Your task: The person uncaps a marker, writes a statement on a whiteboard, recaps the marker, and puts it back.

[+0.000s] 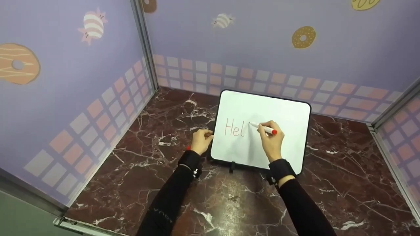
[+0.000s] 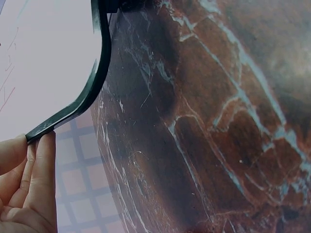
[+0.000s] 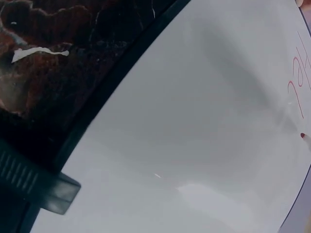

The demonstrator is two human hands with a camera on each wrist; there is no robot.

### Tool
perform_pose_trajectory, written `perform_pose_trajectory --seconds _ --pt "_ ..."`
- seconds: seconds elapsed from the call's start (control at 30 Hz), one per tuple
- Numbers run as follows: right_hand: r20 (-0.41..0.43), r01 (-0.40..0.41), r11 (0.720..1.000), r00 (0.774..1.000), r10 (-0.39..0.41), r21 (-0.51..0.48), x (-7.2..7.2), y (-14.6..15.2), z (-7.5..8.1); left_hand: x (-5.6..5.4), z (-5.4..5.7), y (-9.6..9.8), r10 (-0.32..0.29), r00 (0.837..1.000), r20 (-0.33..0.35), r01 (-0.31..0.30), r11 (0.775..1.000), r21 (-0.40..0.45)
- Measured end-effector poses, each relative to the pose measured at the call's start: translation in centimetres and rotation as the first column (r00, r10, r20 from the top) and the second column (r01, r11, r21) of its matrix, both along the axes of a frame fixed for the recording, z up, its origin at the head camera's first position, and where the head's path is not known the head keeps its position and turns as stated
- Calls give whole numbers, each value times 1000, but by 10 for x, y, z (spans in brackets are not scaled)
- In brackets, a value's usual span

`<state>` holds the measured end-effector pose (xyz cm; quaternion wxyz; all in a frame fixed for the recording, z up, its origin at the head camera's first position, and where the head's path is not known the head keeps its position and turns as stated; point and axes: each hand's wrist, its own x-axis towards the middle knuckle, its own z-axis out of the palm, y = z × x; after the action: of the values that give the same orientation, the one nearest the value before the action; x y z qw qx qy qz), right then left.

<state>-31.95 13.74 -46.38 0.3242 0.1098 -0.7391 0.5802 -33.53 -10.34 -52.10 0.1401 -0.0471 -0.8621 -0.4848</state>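
Black sleeves (image 1: 166,201) lead to hands (image 1: 201,141) (image 1: 273,141) pinching a whiteboard (image 1: 279,111) and a slanted marker (image 1: 268,129) pointing left.

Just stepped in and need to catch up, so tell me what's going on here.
A person is writing on a whiteboard. Their right grip holds a white marker with a red end, its tip just right of the red letters "Hel"; whether the tip touches the surface is hard to tell. Their left grip pinches the black frame at the board's left side.
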Motion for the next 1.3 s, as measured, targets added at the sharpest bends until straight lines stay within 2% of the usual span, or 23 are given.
perform_pose_trajectory --seconds 0.2,0.37,0.63,0.87,1.1,1.3 --pt "9 13 1000 1000 -13 16 -24 10 -23 0 1 1 -5 1000 -7 5 1000 -16" --pt "13 -10 999 1000 9 38 -19 12 -25 -1 3 0 4 1000 2 -4 1000 -17" --pt "103 -58 998 993 54 37 -10 18 -30 -1 2 -1 13 1000 9 -13 1000 -28" --pt "66 2 1000 998 -1 -8 -8 20 -25 0 2 -1 8 1000 12 -8 1000 -12" --pt "22 16 999 1000 -17 35 11 13 -1 -1 1 0 6 1000 7 -6 1000 -13" --pt "35 60 998 998 -60 4 15 17 1 -1 1 0 5 1000 18 -5 1000 -2"
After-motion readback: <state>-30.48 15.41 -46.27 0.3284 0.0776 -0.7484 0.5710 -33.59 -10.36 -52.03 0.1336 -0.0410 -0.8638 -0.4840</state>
